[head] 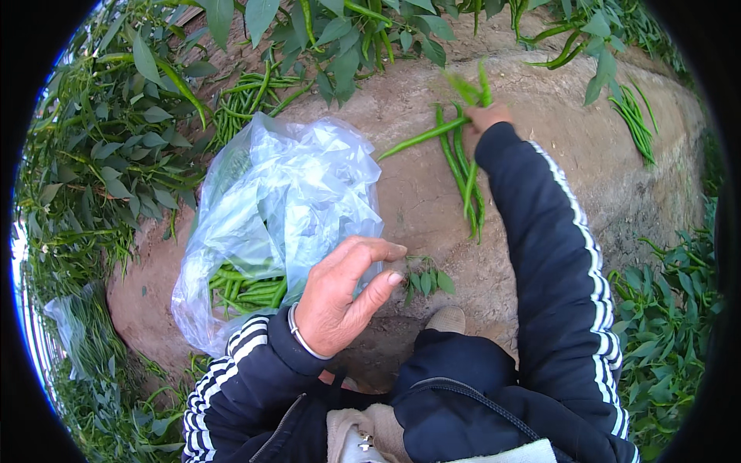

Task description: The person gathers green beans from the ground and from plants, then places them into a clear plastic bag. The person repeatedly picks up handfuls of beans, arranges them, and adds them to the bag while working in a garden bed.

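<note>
My right hand (pixel 488 117) is stretched out over the bare soil, closed on several long green chili peppers (pixel 425 138) that stick out on both sides of it. More long peppers (pixel 457 168) lie on the ground just below that hand. My left hand (pixel 347 295), a metal bangle at its wrist, hangs with thumb and forefinger apart and nothing between them. It is in front of the lower right edge of a clear plastic bag (pixel 312 173). Green peppers (pixel 249 292) show inside the bag. A leafy sprig (pixel 427 280) lies right of my left hand.
A pile of green peppers (pixel 237 110) lies behind the bag, and a small bunch (pixel 634 124) at the far right. Pepper plants (pixel 341 52) hang over the soil at the top, with others (pixel 660 335) at both sides. Another plastic bag (pixel 72 330) is at the far left.
</note>
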A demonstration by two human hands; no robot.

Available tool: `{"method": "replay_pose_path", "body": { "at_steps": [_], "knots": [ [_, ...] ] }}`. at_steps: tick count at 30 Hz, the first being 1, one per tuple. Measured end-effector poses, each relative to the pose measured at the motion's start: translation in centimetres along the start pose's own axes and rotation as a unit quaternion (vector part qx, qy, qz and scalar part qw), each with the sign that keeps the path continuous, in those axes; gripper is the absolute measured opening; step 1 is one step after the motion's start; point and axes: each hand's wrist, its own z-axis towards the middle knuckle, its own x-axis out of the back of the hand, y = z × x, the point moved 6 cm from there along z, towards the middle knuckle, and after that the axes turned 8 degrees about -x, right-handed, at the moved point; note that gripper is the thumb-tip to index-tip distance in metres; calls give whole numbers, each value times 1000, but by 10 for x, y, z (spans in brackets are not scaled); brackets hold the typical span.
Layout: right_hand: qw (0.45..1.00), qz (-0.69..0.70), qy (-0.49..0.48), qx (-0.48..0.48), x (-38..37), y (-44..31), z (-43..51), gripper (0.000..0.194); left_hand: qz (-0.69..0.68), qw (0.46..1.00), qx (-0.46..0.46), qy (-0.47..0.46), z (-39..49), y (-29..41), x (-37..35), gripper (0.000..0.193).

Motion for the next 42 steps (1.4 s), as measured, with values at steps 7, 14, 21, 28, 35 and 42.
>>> {"method": "replay_pose_path", "body": {
  "at_steps": [7,14,21,28,35,42],
  "knots": [
    [975,72,-157,142,115,-91,-49,51,-20,999,24,-10,1,-13,-1,35],
    [871,346,-318,142,51,-99,-236,63,-254,955,150,9,0,-60,-62,64],
    [832,404,-352,141,12,-76,-287,55,-417,882,219,18,-22,-72,-90,42],
    [926,272,-137,224,46,-40,-217,56,-405,874,262,64,-8,-55,-67,28],
    [953,-198,40,227,4,59,-169,49,-434,865,236,90,-3,-44,-53,31],
    [992,52,69,93,14,84,-143,42,-382,907,165,71,1,-25,-10,16]
  ]
}}
